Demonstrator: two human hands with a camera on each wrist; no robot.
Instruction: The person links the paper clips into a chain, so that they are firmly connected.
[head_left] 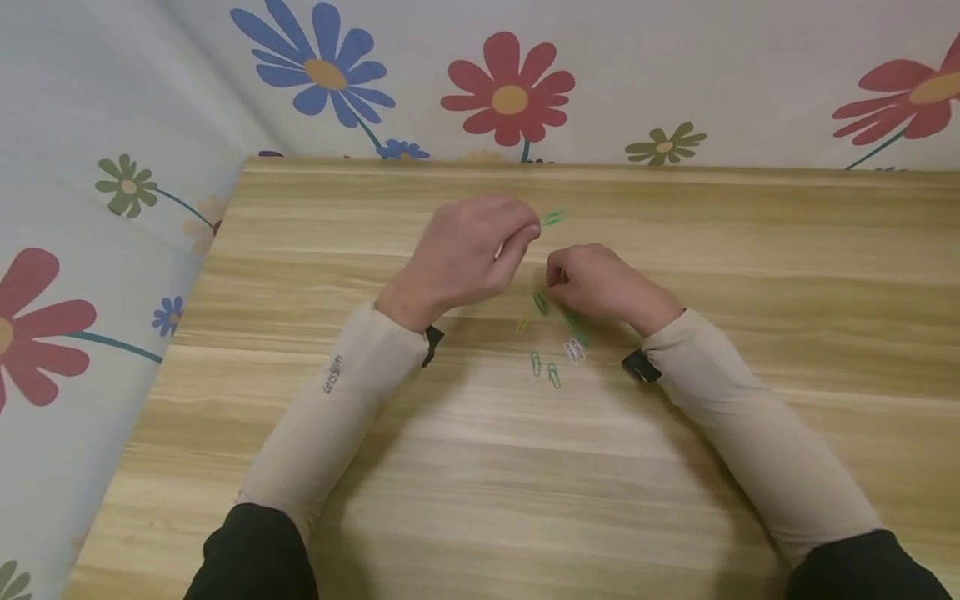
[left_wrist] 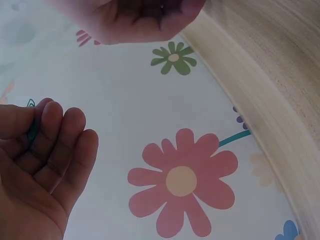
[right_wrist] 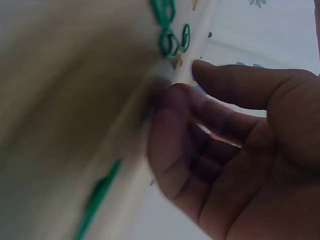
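My left hand is raised over the far part of the table and pinches a green paper clip between thumb and fingers; in the left wrist view most of that clip is hidden by the fingers. Lower and to the right, my right hand is at the tabletop with bent fingers. The right wrist view shows its thumb apart from the index finger, and nothing visible between them. Near it lie a green paper clip, more green clips partly beside the hand, and white paper clips.
A yellow paper clip lies left of the white ones. Two green paper clips, one upright and one slanted, lie nearer the person. The wooden table meets a flower-patterned cloth at its back and left edges.
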